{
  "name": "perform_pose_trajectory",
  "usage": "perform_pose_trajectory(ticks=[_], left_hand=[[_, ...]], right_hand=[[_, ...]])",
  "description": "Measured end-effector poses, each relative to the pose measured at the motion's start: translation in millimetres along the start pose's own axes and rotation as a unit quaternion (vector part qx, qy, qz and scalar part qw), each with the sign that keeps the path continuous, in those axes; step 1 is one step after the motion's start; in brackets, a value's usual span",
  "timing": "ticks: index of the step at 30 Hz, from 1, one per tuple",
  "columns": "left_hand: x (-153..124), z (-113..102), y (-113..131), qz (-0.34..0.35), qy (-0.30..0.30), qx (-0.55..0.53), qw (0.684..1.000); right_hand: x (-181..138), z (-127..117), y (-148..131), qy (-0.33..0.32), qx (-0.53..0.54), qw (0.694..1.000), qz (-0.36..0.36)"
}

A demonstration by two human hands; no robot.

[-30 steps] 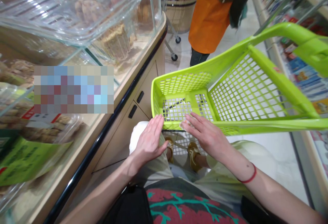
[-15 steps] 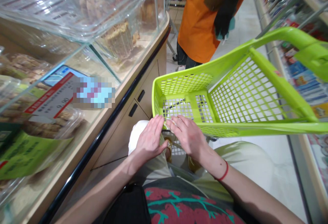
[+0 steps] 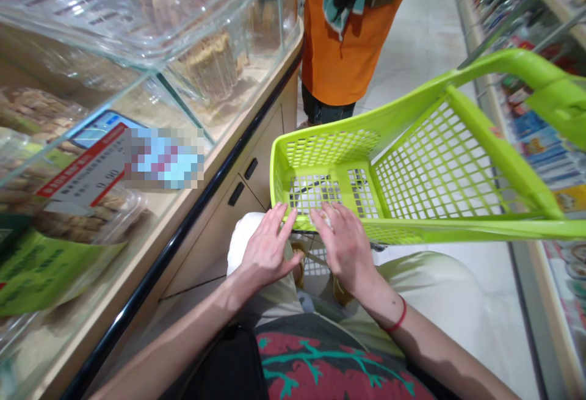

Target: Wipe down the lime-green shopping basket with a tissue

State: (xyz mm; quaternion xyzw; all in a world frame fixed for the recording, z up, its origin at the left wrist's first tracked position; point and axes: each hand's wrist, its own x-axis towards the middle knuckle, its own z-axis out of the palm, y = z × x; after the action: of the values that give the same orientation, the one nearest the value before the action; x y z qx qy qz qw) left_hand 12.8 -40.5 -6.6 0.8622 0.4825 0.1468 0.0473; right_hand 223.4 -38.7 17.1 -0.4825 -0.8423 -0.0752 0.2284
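A lime-green plastic shopping basket [image 3: 458, 229] on a trolley stands right in front of me, and nothing shows inside it. My left hand [image 3: 270, 247] lies flat at the basket's near left corner, fingers spread, holding nothing. My right hand [image 3: 345, 244], with a red cord on its wrist, rests flat on the near rim beside the left, fingers stretched over the edge. A small pale bit shows under its fingertips; I cannot tell what it is.
A glass display case [image 3: 137, 40] with baked goods and a price card [image 3: 86, 174] runs along my left, above a cabinet with black handles [image 3: 242, 183]. A person in an orange top [image 3: 348, 40] stands just beyond the basket. Stocked shelves [image 3: 540, 137] line the right.
My right hand slid left along the basket's near rim, closer to my left hand, whose fingers have spread. The person in orange has come nearer.
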Motion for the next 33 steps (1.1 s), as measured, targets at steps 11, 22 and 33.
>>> perform_pose_trajectory(ticks=[11, 22, 33], left_hand=[[3, -2, -5, -0.003, -0.001, 0.031, 1.000], [5, -5, 2, 0.006, 0.004, 0.020, 1.000], [25, 4, 19, 0.068, 0.000, 0.020, 0.997]], right_hand=[[-19, -17, 27, -0.012, -0.009, 1.000, 0.014], [-23, -16, 25, 0.025, 0.001, 0.998, 0.054], [-19, -27, 32, -0.018, 0.005, 1.000, 0.015]])
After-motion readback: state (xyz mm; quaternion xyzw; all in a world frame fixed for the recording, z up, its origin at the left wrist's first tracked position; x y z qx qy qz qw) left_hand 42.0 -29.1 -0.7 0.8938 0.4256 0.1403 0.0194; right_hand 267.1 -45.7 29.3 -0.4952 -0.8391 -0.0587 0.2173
